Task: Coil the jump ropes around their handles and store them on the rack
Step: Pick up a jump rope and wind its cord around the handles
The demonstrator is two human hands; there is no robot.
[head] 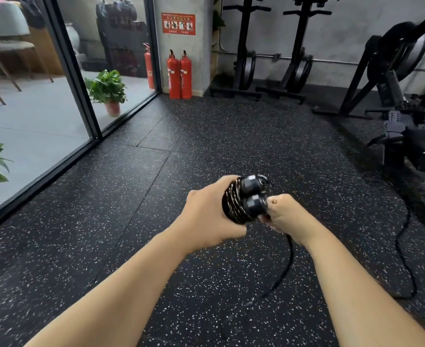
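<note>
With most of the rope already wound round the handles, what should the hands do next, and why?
Probably one more wrap: the left hand grips the coiled handles, while the right hand pinches the rope, and a loose tail hangs toward the floor, so the winding looks unfinished.

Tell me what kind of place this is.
Most likely a gym: speckled rubber floor, black exercise machines along the wall, and a jump rope mid-coil in the person's hands. Fire extinguishers suggest a commercial space.
</note>
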